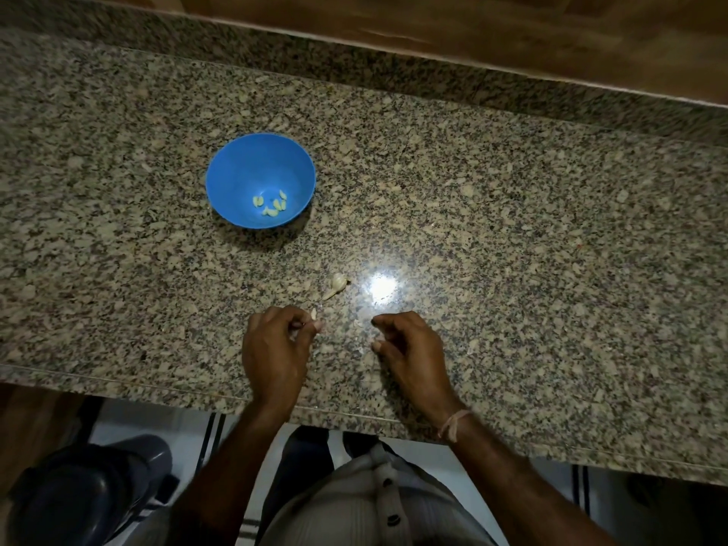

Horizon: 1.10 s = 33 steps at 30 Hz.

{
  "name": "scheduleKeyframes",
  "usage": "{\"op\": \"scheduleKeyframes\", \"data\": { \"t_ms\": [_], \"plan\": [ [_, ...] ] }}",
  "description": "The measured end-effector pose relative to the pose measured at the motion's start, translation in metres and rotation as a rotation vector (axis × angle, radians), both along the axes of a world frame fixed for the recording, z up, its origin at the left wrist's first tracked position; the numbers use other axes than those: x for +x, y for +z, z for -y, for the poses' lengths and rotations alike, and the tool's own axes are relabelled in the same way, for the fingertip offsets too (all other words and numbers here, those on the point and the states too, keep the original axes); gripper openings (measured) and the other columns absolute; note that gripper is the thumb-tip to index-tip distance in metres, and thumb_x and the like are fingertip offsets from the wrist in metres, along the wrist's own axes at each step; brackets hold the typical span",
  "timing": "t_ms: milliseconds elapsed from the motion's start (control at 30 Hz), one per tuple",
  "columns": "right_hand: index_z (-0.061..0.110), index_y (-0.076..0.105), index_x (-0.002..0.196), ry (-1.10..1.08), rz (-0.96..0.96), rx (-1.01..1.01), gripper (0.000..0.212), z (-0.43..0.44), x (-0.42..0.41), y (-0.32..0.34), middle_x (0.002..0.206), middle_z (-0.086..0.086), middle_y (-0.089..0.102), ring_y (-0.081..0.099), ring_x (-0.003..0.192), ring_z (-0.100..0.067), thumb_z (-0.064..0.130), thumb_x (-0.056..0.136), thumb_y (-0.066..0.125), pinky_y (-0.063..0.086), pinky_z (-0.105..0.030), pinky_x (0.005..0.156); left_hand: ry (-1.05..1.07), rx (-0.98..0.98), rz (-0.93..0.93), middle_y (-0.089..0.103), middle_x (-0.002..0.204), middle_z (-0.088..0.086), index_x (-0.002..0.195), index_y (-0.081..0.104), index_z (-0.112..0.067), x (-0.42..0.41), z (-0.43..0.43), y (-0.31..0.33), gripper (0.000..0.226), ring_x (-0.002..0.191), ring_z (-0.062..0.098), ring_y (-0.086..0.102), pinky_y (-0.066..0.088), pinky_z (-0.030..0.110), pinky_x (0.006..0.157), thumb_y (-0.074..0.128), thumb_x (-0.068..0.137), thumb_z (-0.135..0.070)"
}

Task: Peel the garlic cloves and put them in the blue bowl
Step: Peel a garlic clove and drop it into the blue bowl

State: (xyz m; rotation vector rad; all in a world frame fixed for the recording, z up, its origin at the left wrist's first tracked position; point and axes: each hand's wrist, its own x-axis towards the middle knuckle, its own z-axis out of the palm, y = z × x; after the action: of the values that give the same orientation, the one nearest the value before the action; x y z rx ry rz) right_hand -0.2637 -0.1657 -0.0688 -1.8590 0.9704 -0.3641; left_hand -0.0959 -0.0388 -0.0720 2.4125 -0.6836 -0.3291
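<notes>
A blue bowl (260, 167) stands on the granite counter, left of centre, with several peeled garlic cloves (272, 204) at its bottom. An unpeeled garlic piece (337, 284) with a stalk lies on the counter between the bowl and my hands. My left hand (275, 344) rests near the front edge and pinches a small garlic clove (314, 315) at its fingertips. My right hand (409, 348) rests beside it, fingers curled, and I see nothing in it. Small bits of garlic skin (358, 323) lie between the hands.
The speckled granite counter (512, 230) runs across the view, with a raised granite backsplash and wood panel behind. A bright light glare (381, 287) sits right of the unpeeled garlic. Below the front edge are my shirt, the floor and a dark object (90, 494) at lower left.
</notes>
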Motion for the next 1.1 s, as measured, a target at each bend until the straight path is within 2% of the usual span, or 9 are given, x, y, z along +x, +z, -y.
{"op": "scheduleKeyframes", "data": {
  "t_ms": [200, 333, 433, 567, 667, 733, 800, 967, 1100],
  "plan": [
    [0.010, 0.070, 0.129, 0.024, -0.025, -0.099, 0.034, -0.003, -0.010, 0.001, 0.107, 0.001, 0.059, 0.056, 0.097, 0.007, 0.000, 0.096, 0.073, 0.042, -0.002, 0.082, -0.027, -0.145, -0.121, 0.056, 0.105, -0.008, 0.102, 0.064, -0.023, -0.024, -0.004, 0.005, 0.016, 0.090, 0.012, 0.062, 0.046, 0.019, 0.067, 0.077, 0.093, -0.024],
    [0.013, 0.066, 0.133, 0.072, -0.080, -0.163, 0.038, -0.006, -0.013, 0.000, 0.108, 0.005, 0.056, 0.057, 0.095, -0.004, 0.012, 0.096, 0.076, 0.047, -0.014, 0.081, -0.293, -0.101, -0.137, 0.053, 0.128, -0.003, 0.135, 0.058, -0.018, -0.053, 0.003, -0.002, 0.048, 0.108, 0.016, 0.062, 0.058, 0.031, 0.078, 0.079, 0.092, -0.022],
    [0.013, 0.067, 0.132, 0.061, -0.068, -0.171, 0.036, -0.005, -0.012, 0.000, 0.108, 0.003, 0.057, 0.059, 0.094, -0.009, 0.009, 0.097, 0.074, 0.051, -0.022, 0.081, -0.383, -0.058, -0.056, 0.054, 0.130, 0.004, 0.143, 0.056, -0.011, -0.051, 0.019, -0.007, 0.060, 0.112, 0.022, 0.060, 0.057, 0.038, 0.078, 0.082, 0.089, -0.018],
    [0.011, 0.067, 0.131, 0.069, -0.053, -0.148, 0.038, -0.007, -0.012, 0.004, 0.108, 0.002, 0.057, 0.059, 0.097, -0.008, -0.001, 0.095, 0.072, 0.046, -0.010, 0.084, -0.373, -0.102, -0.045, 0.058, 0.115, -0.001, 0.129, 0.066, -0.011, -0.042, 0.033, -0.006, 0.039, 0.104, 0.017, 0.058, 0.055, 0.036, 0.078, 0.078, 0.091, -0.009],
    [0.008, 0.067, 0.130, 0.061, -0.046, -0.123, 0.037, -0.006, -0.012, 0.005, 0.108, -0.001, 0.057, 0.060, 0.095, -0.011, -0.002, 0.095, 0.072, 0.043, -0.004, 0.083, -0.384, -0.128, -0.033, 0.060, 0.104, -0.001, 0.109, 0.071, -0.010, -0.037, 0.037, -0.005, 0.023, 0.094, 0.011, 0.054, 0.044, 0.007, 0.077, 0.073, 0.090, 0.004],
    [0.007, 0.068, 0.129, 0.054, -0.041, -0.126, 0.036, -0.007, -0.012, 0.005, 0.108, -0.002, 0.058, 0.059, 0.094, -0.009, -0.003, 0.095, 0.072, 0.042, -0.003, 0.083, -0.407, -0.122, 0.009, 0.057, 0.095, -0.002, 0.095, 0.069, -0.009, -0.036, 0.038, -0.003, 0.020, 0.087, 0.008, 0.047, 0.036, -0.002, 0.075, 0.073, 0.088, 0.008],
    [0.007, 0.068, 0.129, 0.051, -0.030, -0.127, 0.035, -0.006, -0.012, 0.003, 0.108, -0.001, 0.057, 0.059, 0.093, -0.010, -0.002, 0.095, 0.072, 0.043, -0.005, 0.083, -0.427, -0.110, 0.048, 0.051, 0.086, -0.005, 0.086, 0.064, -0.011, -0.035, 0.038, -0.003, 0.022, 0.082, 0.005, 0.038, 0.036, -0.001, 0.071, 0.075, 0.087, 0.008],
    [0.012, 0.067, 0.130, 0.061, -0.055, -0.183, 0.039, -0.002, -0.007, -0.007, 0.110, 0.002, 0.057, 0.061, 0.100, -0.017, 0.003, 0.093, 0.075, 0.055, -0.036, 0.088, -0.442, 0.023, 0.127, 0.044, 0.081, -0.011, 0.081, 0.058, -0.016, -0.036, 0.040, -0.007, 0.027, 0.084, 0.007, 0.036, 0.029, 0.025, 0.060, 0.077, 0.084, 0.003],
    [0.011, 0.067, 0.130, 0.109, -0.082, -0.236, 0.041, -0.002, 0.004, -0.009, 0.110, 0.000, 0.057, 0.057, 0.104, -0.020, 0.006, 0.091, 0.077, 0.054, -0.040, 0.087, -0.377, 0.012, 0.053, 0.052, 0.080, -0.005, 0.080, 0.059, -0.016, -0.036, 0.029, -0.007, 0.027, 0.079, 0.014, 0.045, 0.034, 0.031, 0.060, 0.069, 0.087, 0.008]
  ]
}}
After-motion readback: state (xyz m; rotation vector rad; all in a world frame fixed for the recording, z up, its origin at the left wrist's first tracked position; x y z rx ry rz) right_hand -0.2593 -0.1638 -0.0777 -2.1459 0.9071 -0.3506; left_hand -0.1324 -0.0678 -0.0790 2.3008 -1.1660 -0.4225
